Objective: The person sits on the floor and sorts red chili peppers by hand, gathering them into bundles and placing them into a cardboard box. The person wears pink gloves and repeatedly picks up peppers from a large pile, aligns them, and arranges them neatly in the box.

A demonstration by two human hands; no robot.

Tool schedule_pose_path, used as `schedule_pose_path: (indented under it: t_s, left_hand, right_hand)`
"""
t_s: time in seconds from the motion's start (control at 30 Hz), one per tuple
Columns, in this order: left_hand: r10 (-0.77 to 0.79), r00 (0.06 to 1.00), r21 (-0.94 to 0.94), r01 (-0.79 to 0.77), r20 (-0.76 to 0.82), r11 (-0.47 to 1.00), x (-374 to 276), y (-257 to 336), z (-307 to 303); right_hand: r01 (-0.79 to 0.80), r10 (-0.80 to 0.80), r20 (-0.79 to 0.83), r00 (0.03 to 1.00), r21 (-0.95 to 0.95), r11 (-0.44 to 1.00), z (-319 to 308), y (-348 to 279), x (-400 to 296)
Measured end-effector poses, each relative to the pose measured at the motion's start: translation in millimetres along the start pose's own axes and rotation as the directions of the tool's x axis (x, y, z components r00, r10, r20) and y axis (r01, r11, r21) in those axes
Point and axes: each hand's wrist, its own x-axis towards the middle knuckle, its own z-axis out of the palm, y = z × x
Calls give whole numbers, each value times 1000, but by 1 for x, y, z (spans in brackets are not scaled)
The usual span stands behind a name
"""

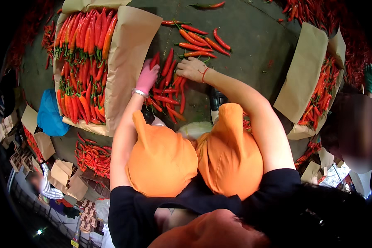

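My left hand (pixel 147 76), in a pink glove, is closed around red chili peppers (pixel 155 60) beside the paper flap of a box. Bare, with a red string at the wrist, my right hand (pixel 191 68) reaches over the loose pile of red chilies (pixel 167 93) on the floor; its fingers point down and what they touch is hidden. Just beyond it lie several loose chilies (pixel 193 40), red and orange-red. At the left, a box lined with brown paper (pixel 130 46) holds chilies (pixel 86 34) laid in rows, many with their green stems facing inward.
A blue plastic bag (pixel 52 113) lies beside the box. Below it is another chili heap (pixel 93 156). At the right stands a second paper-lined box (pixel 302 74) of chilies, near a co-worker (pixel 348 130). Another person (pixel 51 183) is at lower left. Large chili heaps line the upper edges.
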Motion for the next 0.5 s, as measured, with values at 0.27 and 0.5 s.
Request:
schedule_pose_path:
  t_s: [0.27, 0.5]
  left_hand:
    - [270, 948, 752, -303, 171, 585, 9, 47, 26]
    - [531, 847, 433, -482, 8, 762, 7, 44, 23]
  right_hand:
    - [-184, 261, -37, 965, 615, 766, -26, -68, -31]
    - [-310, 896, 342, 284, 917, -251, -55, -5, -88]
